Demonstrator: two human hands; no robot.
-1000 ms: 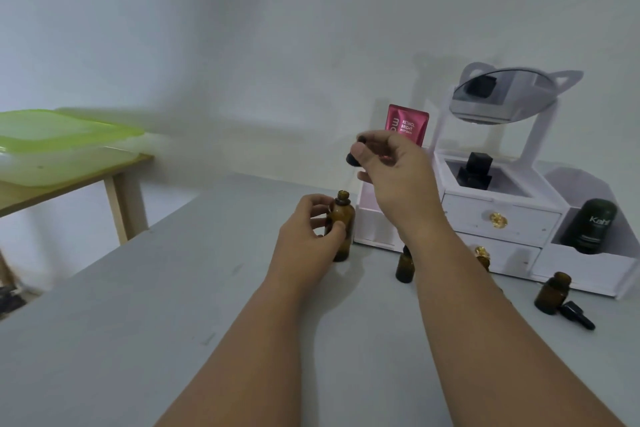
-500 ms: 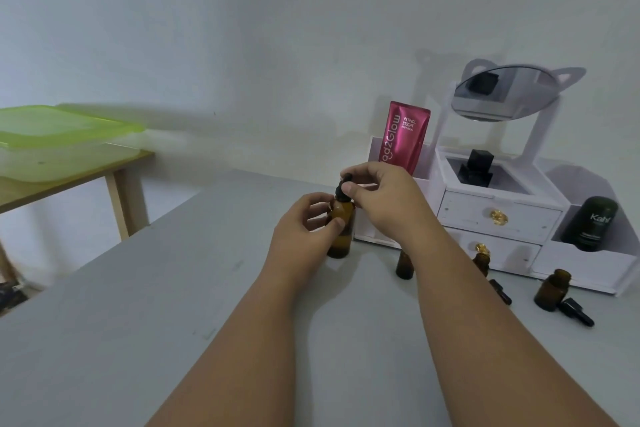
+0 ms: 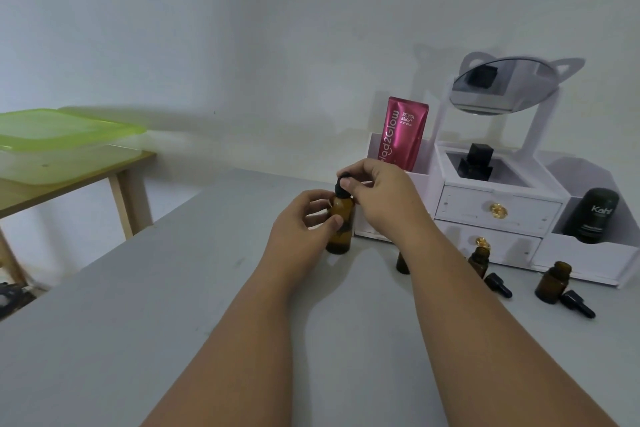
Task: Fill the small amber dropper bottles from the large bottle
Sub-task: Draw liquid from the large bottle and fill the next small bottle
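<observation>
A pale wall rises behind a broad grey tabletop (image 3: 145,340), and against that wall stands a white drawer organiser (image 3: 498,208) with a tilted oval mirror, the landmark here. Left of the organiser, the tall amber glass bottle (image 3: 340,230) stands upright on the tabletop. The left hand (image 3: 301,232) wraps its body, thumb across the front. The right hand (image 3: 381,199) pinches the black dropper cap (image 3: 343,184) seated on its neck. In front of the organiser stand three small amber glass dropper bottles (image 3: 552,282), uncapped, with two loose black droppers (image 3: 577,304) lying beside them.
</observation>
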